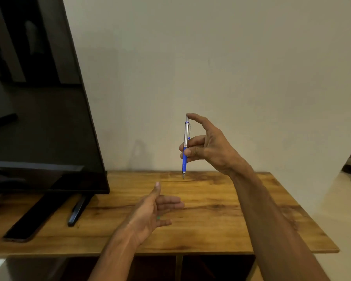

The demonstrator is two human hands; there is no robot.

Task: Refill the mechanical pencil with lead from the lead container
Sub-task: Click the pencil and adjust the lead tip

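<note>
Two hands above table (pixel 211 199): right hand (pixel 209 146) grips upright pencil (pixel 185 147); left hand (pixel 156 207) open.

One mechanical pencil (pixel 185 148), one television (pixel 39 98), one table (pixel 221 216) (wooden), two hands (pixel 209 145).

- wooden table (pixel 221 209), against wall
- TV (pixel 39 98) on left end, stand feet (pixel 77 211) on top
- small white obj at left edge, can't ID

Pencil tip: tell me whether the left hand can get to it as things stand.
Probably yes. The left hand is open below the pencil, which the right hand holds upright, tip down; nothing lies between them.
</note>
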